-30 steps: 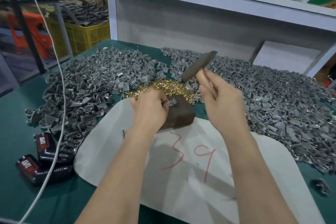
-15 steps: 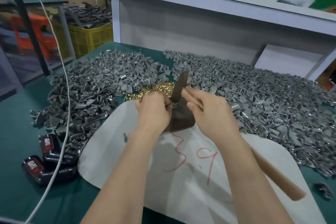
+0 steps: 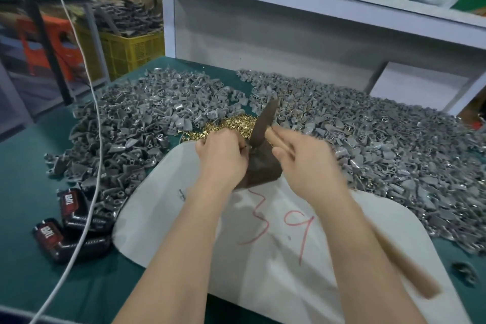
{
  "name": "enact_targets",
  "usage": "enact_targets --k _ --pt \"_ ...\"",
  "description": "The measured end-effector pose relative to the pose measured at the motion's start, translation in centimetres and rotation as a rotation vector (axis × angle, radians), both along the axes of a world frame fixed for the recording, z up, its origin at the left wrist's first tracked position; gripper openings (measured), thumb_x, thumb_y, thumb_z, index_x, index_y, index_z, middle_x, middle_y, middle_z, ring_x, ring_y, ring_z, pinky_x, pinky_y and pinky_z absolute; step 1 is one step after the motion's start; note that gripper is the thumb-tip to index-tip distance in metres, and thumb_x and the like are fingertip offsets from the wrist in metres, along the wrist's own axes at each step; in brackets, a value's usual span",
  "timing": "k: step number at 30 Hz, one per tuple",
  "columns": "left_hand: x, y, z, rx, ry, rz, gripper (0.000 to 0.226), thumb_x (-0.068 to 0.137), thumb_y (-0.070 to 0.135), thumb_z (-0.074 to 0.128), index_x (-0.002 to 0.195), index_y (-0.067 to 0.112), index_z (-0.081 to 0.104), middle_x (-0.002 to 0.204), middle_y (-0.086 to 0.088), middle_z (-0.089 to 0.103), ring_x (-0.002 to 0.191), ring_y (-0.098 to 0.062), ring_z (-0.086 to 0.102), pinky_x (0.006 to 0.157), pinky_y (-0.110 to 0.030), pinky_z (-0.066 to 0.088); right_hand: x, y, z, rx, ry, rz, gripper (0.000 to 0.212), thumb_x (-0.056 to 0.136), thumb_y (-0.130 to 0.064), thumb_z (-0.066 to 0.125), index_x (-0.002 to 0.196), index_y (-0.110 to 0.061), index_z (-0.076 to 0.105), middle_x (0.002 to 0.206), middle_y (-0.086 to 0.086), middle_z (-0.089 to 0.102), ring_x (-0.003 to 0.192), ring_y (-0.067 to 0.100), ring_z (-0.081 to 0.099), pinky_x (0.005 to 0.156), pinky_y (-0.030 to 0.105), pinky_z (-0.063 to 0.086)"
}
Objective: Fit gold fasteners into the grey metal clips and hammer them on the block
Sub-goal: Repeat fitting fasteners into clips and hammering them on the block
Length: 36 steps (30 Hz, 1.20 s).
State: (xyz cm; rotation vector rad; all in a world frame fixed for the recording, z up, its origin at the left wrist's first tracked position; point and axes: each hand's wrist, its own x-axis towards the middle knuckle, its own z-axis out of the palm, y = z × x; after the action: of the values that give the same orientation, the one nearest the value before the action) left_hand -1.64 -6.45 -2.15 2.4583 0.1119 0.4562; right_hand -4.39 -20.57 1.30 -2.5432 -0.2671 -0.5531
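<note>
The left hand (image 3: 223, 158) was curled tight at the top left corner of the block (image 3: 264, 169). Its fingertips pinched a clip (image 3: 246, 148), of which only a dark sliver showed between them and the hammer (image 3: 263, 123). The hammer head stood tilted, with its lower end down on the block top, just beside those fingertips. The right hand (image 3: 307, 166) gripped the wooden handle close behind the head, fingers wrapped round it, and the rest of the handle ran out under the forearm toward the lower right. The block sat on the far edge of a white sheet (image 3: 263, 271) marked 39 in red. Just behind the block lay a heap of gold fasteners (image 3: 231, 126), touching the left knuckles. Grey clips (image 3: 381, 144) were piled on the green table (image 3: 26, 171) on both sides. Two black-and-red batteries (image 3: 71, 221) lay near the left, crossed by a white cable (image 3: 90, 123).
</note>
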Motion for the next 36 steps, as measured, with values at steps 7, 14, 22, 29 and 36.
enact_targets --k 7,14,22,29,36 --pt "0.1 0.0 0.0 -0.026 0.009 0.003 0.013 0.09 0.021 0.059 0.087 0.025 0.07 0.097 0.005 0.066 0.103 -0.022 0.054 0.087 -0.036 0.029 2.5 -2.3 -1.5 0.232 0.111 -0.117 0.021 0.093 -0.028 0.054 0.113 -0.022 0.055 0.104 0.002 0.069 0.091 0.024 0.062 0.082 0.036 0.05" --pt "0.3 0.2 -0.1 -0.018 0.012 0.015 0.013 0.092 0.026 0.058 0.091 0.029 0.071 0.105 0.007 0.065 0.106 -0.02 0.053 0.083 -0.035 0.024 3.9 -4.2 -4.1 0.193 0.484 -0.302 0.034 0.096 -0.042 0.046 0.095 -0.012 0.06 0.066 0.007 0.063 0.052 0.019 0.058 0.055 0.03 0.049" --pt "0.3 0.0 0.0 -0.094 -0.029 -0.097 0.013 0.093 0.026 0.056 0.092 0.029 0.069 0.099 0.008 0.057 0.104 -0.021 0.052 0.094 -0.039 0.036 3.2 -2.1 -2.3 0.071 0.166 -0.046 0.036 0.092 -0.034 0.057 0.128 -0.028 0.057 0.114 -0.001 0.06 0.102 0.02 0.058 0.092 0.036 0.046" --pt "0.1 0.4 0.8 -0.415 -0.205 -0.093 0.018 0.093 0.02 0.055 0.106 0.018 0.069 0.1 0.008 0.055 0.1 -0.014 0.056 0.098 -0.038 0.042 5.8 -0.2 0.3 0.36 0.038 -0.093 0.021 0.09 -0.022 0.062 0.11 -0.017 0.066 0.09 -0.014 0.063 0.079 -0.007 0.058 0.069 0.011 0.046" --pt "0.7 2.1 1.2 -1.071 -0.34 0.28 0.018 0.094 0.012 0.048 0.102 0.028 0.054 0.118 -0.003 0.056 0.096 -0.008 0.057 0.075 -0.011 0.043 7.7 2.6 -0.6 0.044 0.223 -0.224 0.063 0.094 -0.031 0.054 0.149 -0.026 0.023 0.149 0.012 0.034 0.135 0.03 0.037 0.111 0.046 0.03"
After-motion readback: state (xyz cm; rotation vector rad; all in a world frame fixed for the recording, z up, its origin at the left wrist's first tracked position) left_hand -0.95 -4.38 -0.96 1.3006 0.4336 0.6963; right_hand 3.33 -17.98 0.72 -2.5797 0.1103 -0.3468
